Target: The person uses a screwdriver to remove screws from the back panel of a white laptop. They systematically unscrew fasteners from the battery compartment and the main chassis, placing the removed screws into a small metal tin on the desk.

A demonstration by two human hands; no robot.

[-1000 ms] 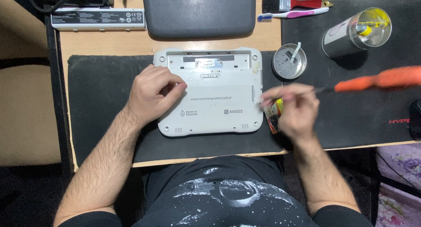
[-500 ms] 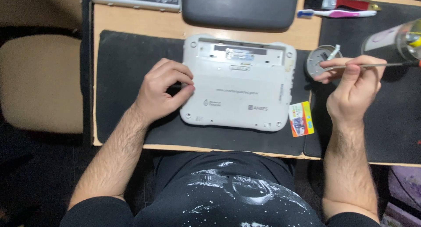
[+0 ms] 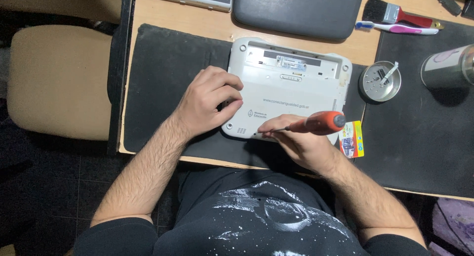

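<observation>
So the small white plastic laptop sits bottom-up on the black mat, middle of the wooden surface. Left hand rests curled on its left edge, pinning it. Right hand is clamped on an orange-handled screwdriver, tip at the near edge. Round metal tin sits right of it.

Both bare forearms rise from the bottom of the frame and converge toward the centre. The left hand lies palm down, knuckles up, fingers curled under toward the right. The right hand sits just below centre, fingers pinched together and pointing left, wrist bent.
</observation>
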